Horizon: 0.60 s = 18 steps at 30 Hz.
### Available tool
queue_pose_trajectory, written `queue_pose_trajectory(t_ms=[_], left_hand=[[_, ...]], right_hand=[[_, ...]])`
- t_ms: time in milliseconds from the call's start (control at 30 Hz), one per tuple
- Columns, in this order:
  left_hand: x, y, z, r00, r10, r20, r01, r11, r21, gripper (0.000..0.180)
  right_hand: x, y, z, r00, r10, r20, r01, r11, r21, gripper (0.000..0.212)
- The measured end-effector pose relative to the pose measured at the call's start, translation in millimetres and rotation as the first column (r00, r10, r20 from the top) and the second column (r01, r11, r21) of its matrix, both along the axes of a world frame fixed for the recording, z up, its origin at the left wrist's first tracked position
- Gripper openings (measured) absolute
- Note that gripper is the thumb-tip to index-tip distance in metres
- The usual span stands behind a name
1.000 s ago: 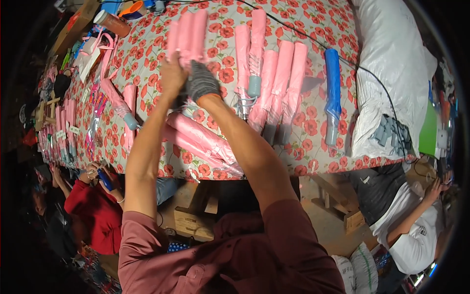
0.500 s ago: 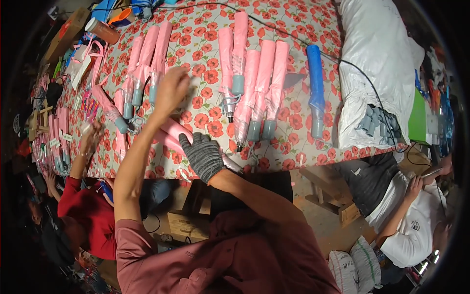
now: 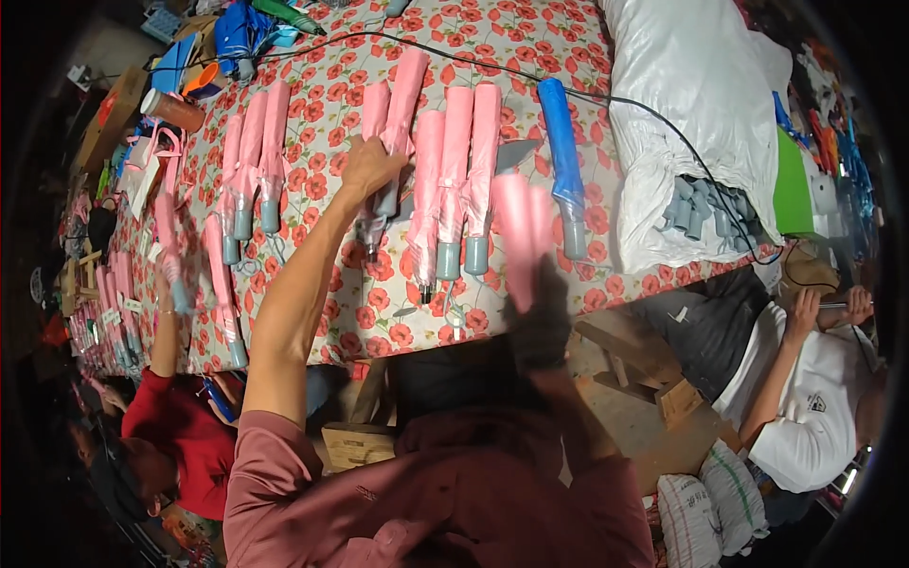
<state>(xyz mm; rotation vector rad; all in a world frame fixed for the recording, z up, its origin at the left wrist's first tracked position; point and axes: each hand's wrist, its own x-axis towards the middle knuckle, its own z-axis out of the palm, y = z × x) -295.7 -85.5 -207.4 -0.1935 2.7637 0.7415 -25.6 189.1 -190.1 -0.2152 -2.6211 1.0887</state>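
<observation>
My bare left hand (image 3: 372, 170) reaches across the table and closes round a pair of pink folded umbrellas (image 3: 405, 90); their grey handle and dark tip point toward me. My right hand (image 3: 540, 327), in a dark grey knit glove, is blurred by motion at the table's near edge. It grips pink folded umbrellas (image 3: 516, 232), seemingly two, raised upright and smeared. Between my hands lie three pink umbrellas (image 3: 456, 142) in clear sleeves, side by side. A blue folded umbrella (image 3: 561, 142) with a grey handle lies to the right.
More pink umbrellas (image 3: 251, 142) lie at left. A white sack (image 3: 701, 104) of grey handles stands at right; a black cable (image 3: 454, 54) crosses the table. Beside me, a co-worker in red (image 3: 185, 426) sits left and another in white (image 3: 805, 407) right.
My gloved right hand has swung right and lifted the pink umbrellas off the table. My left hand has come down onto another pink pair. The view has shifted slightly.
</observation>
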Motion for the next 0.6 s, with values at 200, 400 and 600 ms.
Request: queue_pose_trajectory(t_ms=[200, 400, 600], left_hand=[[73.3, -6.3, -10.8, 0.996, -0.02, -0.085, 0.021, 1.0, 0.006, 0.059], [125.3, 19.6, -9.7, 0.998, -0.06, -0.018, 0.062, 0.993, 0.104, 0.064], [155.0, 29.5, 24.7, 0.956, 0.22, 0.195, -0.294, 0.67, 0.682, 0.055]], right_hand=[[-55.6, 1.4, -29.1, 0.992, 0.087, 0.096, -0.121, 0.885, 0.45, 0.077], [-120.5, -77.0, -28.2, 0.947, 0.075, 0.312, -0.12, 0.984, 0.13, 0.095], [-135.7, -81.1, -0.8, 0.872, -0.01, 0.49, -0.106, 0.972, 0.208, 0.101]])
